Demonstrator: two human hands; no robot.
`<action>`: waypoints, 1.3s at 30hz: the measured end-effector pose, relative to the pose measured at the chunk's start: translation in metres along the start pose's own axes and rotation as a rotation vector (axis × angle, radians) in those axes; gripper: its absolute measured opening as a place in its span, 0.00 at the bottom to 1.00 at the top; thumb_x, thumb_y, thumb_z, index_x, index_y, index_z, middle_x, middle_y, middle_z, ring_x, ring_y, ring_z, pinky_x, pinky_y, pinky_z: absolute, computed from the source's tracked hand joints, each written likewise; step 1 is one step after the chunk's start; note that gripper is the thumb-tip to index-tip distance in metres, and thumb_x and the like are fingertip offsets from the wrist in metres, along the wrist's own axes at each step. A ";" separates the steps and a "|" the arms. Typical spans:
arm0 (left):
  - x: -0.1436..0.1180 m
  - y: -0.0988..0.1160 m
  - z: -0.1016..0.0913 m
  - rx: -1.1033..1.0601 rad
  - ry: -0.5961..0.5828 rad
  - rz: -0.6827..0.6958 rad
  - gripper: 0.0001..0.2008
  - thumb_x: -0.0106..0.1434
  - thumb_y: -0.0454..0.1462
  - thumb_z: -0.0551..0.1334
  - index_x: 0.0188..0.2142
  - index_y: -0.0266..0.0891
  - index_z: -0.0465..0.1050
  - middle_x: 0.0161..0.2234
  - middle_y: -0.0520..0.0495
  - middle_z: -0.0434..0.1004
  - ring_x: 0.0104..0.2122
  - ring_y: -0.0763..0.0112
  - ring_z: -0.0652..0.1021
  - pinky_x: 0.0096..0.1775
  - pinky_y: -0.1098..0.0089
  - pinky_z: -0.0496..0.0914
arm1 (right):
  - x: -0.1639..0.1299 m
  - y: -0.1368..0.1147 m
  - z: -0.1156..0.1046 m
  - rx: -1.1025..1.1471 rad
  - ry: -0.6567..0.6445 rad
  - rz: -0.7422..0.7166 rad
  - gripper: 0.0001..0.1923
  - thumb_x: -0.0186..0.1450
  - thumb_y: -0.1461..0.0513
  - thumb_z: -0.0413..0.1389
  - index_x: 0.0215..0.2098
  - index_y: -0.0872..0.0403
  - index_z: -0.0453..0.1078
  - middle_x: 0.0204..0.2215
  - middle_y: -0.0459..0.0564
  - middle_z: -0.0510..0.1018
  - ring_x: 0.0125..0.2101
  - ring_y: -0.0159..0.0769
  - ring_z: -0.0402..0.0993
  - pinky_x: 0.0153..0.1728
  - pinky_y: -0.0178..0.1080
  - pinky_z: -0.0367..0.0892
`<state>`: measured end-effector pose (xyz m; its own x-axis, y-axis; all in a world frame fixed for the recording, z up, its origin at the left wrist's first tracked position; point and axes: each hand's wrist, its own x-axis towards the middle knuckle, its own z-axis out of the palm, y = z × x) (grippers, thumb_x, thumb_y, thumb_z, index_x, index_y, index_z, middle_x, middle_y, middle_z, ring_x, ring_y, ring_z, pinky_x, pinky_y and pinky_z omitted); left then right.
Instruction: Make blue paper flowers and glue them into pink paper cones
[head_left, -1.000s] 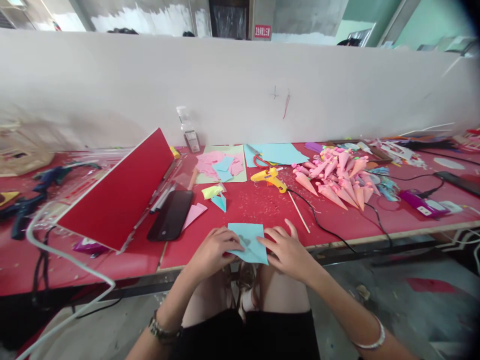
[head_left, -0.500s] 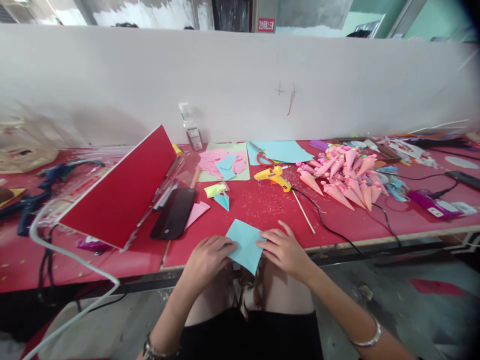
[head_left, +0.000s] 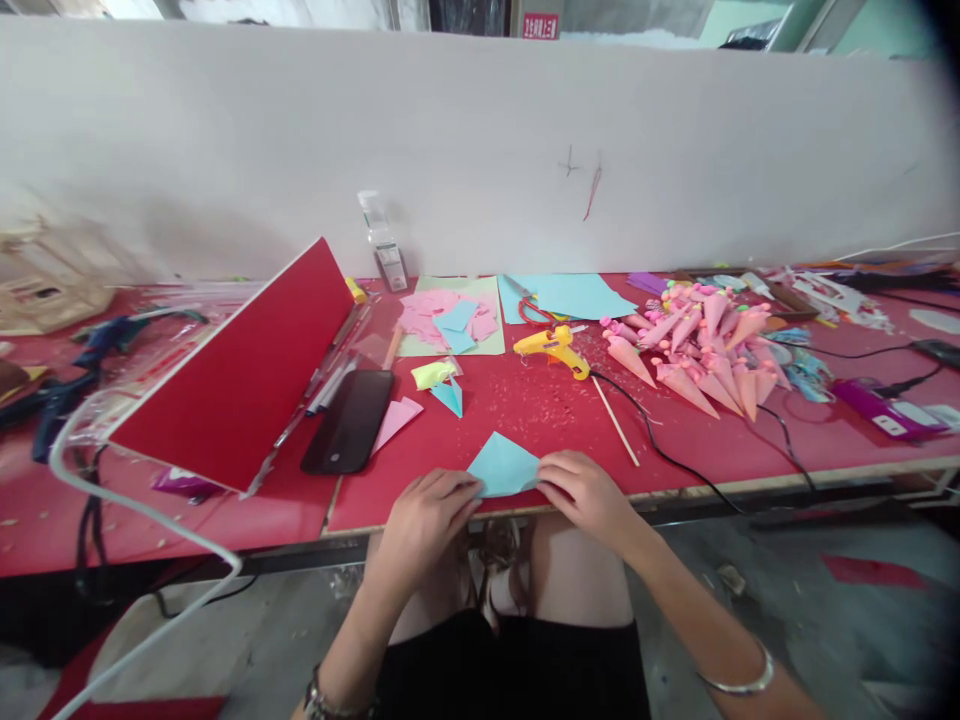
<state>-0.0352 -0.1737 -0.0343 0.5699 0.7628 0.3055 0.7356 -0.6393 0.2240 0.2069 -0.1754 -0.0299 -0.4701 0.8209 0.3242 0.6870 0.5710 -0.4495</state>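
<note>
A sheet of light blue paper (head_left: 504, 468) lies at the table's front edge, its near part now bent so that a triangle shows. My left hand (head_left: 439, 505) pinches its left corner, fingers together. At the right corner my right hand (head_left: 581, 495) grips the paper between thumb and fingers. Just beyond are a small folded blue paper piece (head_left: 448, 398) and a yellow-green packet (head_left: 435, 374). A folded pink paper (head_left: 396, 422) rests to the left, beside a black phone (head_left: 349, 422).
A yellow glue gun (head_left: 553, 348) with a black cord lies ahead, near a wooden stick (head_left: 615, 420). Pink paper cones (head_left: 705, 345) are heaped at right. A red board (head_left: 240, 370) leans at left. Blue sheets (head_left: 577, 296), red-handled scissors (head_left: 534, 312) and a clear bottle (head_left: 388, 258) stand or lie farther back.
The blue paper has gone from a flat diamond to a triangle-like shape, its near corner no longer hanging over the edge. Both hands still hold its sides. The view has tipped slightly down.
</note>
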 end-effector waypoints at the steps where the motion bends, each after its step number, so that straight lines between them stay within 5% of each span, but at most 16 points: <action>1: 0.000 -0.001 0.000 -0.006 0.011 -0.020 0.10 0.62 0.38 0.53 0.38 0.42 0.72 0.36 0.49 0.74 0.35 0.69 0.73 0.36 0.68 0.68 | 0.001 0.000 0.001 0.026 -0.004 0.026 0.09 0.64 0.62 0.47 0.32 0.54 0.68 0.34 0.50 0.73 0.36 0.35 0.67 0.39 0.38 0.62; 10: 0.009 -0.002 0.004 -0.101 0.015 -0.213 0.13 0.61 0.42 0.53 0.27 0.38 0.71 0.29 0.48 0.72 0.31 0.69 0.72 0.34 0.68 0.63 | 0.021 -0.002 0.009 -0.151 -0.038 0.236 0.12 0.63 0.57 0.47 0.26 0.55 0.66 0.26 0.47 0.70 0.30 0.32 0.66 0.31 0.33 0.58; 18: 0.013 0.002 0.004 -0.028 0.008 -0.402 0.15 0.60 0.45 0.54 0.22 0.38 0.63 0.23 0.51 0.68 0.28 0.70 0.69 0.34 0.68 0.58 | 0.026 -0.005 0.016 -0.338 -0.042 0.282 0.12 0.64 0.58 0.47 0.25 0.54 0.65 0.25 0.47 0.70 0.29 0.32 0.65 0.29 0.33 0.53; 34: 0.016 0.008 0.000 0.064 -0.015 -0.430 0.14 0.61 0.42 0.51 0.22 0.39 0.60 0.24 0.52 0.67 0.29 0.69 0.68 0.38 0.65 0.55 | 0.029 -0.007 0.021 -0.491 -0.033 0.335 0.13 0.64 0.59 0.47 0.24 0.54 0.65 0.24 0.47 0.70 0.29 0.32 0.64 0.27 0.34 0.50; 39: 0.015 0.007 -0.001 0.078 -0.026 -0.419 0.14 0.62 0.43 0.50 0.24 0.39 0.63 0.30 0.49 0.68 0.34 0.66 0.68 0.40 0.62 0.56 | 0.031 -0.007 0.021 -0.504 -0.039 0.342 0.14 0.64 0.58 0.46 0.24 0.54 0.66 0.24 0.48 0.70 0.29 0.33 0.65 0.27 0.34 0.51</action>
<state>-0.0215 -0.1668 -0.0273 0.2238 0.9580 0.1791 0.9304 -0.2647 0.2533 0.1762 -0.1539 -0.0344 -0.1900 0.9620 0.1959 0.9758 0.2070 -0.0702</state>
